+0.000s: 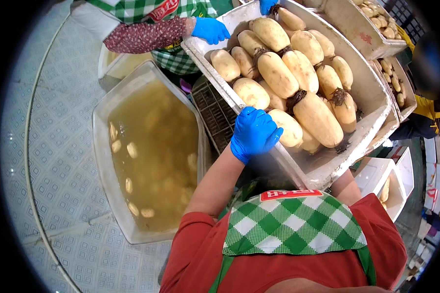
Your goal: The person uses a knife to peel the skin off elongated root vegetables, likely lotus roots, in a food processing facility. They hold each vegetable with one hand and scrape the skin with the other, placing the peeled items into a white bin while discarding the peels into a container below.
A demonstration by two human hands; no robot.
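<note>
My left hand (pixel 256 131), in a blue glove, grips the left rim of a white foam box (pixel 366 91). Pale lotus roots (pixel 277 75) with dark tufts at their joints fill the box in a heap. Wet residue lies on its near floor. My right forearm (pixel 346 187) passes behind the box's near right corner, which hides my right hand. At the far end, a co-worker's blue-gloved hand (pixel 211 30) rests on the rim. That person's other gloved hand (pixel 267 5) shows at the top edge.
At left, a large white tub (pixel 103 157) holds murky brown water with several floating lotus pieces (pixel 132 150). A dark plastic crate (pixel 212 110) stands between tub and box. More foam boxes (pixel 365 33) stand at right, near another person (pixel 431 106). A hose (pixel 31 175) crosses the tiled floor.
</note>
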